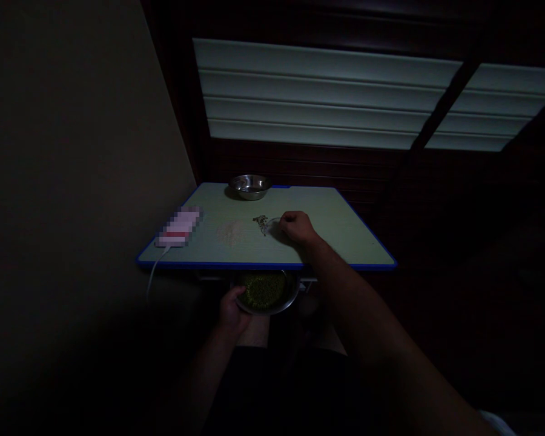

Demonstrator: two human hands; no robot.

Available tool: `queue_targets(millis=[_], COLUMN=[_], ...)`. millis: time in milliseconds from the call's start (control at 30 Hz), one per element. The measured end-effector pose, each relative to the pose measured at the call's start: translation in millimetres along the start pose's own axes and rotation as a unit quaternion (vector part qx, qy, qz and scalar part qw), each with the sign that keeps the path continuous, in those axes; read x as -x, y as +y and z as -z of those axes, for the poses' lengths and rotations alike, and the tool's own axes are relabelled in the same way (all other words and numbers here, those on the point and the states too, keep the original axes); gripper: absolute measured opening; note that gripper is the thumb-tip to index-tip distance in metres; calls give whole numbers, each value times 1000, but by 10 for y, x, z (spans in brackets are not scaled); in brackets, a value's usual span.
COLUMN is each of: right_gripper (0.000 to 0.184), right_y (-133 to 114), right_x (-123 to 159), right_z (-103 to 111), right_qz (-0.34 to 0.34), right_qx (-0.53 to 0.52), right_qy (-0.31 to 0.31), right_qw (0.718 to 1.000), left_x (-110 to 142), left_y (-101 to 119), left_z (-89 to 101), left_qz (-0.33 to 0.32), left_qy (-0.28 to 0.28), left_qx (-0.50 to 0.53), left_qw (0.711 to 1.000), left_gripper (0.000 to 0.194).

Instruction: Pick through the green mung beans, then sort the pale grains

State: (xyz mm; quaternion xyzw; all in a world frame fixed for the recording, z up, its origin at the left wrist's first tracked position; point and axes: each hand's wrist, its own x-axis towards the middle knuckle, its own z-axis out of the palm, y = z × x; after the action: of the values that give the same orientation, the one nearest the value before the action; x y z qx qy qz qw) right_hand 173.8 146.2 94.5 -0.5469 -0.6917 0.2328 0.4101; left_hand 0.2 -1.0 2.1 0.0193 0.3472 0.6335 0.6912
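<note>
My left hand [234, 312] is closed on the rim of a metal bowl [279, 307], held just below the table's front edge. Small green grains, which look like mung beans [263, 289], lie inside the bowl. Over the tabletop my right hand [296, 226] pinches a thin, see-through piece [274, 226] whose kind I cannot make out. Its far end touches or nearly touches a small patch of dark grains [260, 220]. Left of that patch lies a spread of pale grains [230, 232].
A second metal bowl [251, 189] stands at the back of the blue-edged table [309, 197]. At the left lies a blurred-out phone-like object [180, 226] with a white cable [153, 270] hanging over the edge. A wall [95, 121] rises on the left. The room is dim.
</note>
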Motion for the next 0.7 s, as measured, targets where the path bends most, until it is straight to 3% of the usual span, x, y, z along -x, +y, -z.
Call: queue_targets(millis=[467, 700], right_gripper=[19, 19], right_y=[-57, -51], right_x=[12, 8], right_z=[56, 57], right_qz=[-43, -29], right_qx=[111, 85], right_qy=[73, 87], right_qw=[990, 992], left_x=[14, 29], left_y=[6, 6], left_z=[-21, -29], left_qz=[-6, -5], left_qy=[12, 16], left_qx=[-5, -9], left_qw=[1000, 1000], left_gripper=[30, 32])
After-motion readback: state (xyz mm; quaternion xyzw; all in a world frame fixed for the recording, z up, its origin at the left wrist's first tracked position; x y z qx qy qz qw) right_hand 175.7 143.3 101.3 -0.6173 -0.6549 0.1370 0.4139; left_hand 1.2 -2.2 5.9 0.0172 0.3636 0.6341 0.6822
